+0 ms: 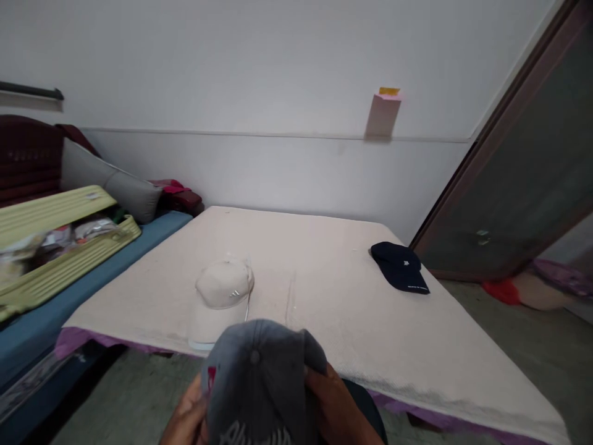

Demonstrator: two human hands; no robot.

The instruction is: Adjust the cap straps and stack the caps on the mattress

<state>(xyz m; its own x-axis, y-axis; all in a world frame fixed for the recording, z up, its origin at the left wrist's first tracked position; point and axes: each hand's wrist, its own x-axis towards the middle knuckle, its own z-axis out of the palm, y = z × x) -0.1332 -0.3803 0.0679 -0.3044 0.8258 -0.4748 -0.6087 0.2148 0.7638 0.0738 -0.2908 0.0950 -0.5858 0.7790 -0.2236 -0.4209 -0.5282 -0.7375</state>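
both hands, left hand and right hand, clasp the grey cap at the table's near edge, fingers curled on its sides. the step looks like holding it ready; setting it on the table by the beige cap calls for a short forward reach.

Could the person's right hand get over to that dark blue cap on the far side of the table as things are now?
Probably not at once. The right hand grips the grey cap together with the left hand. The dark blue cap lies far across the table, though nothing stands between.
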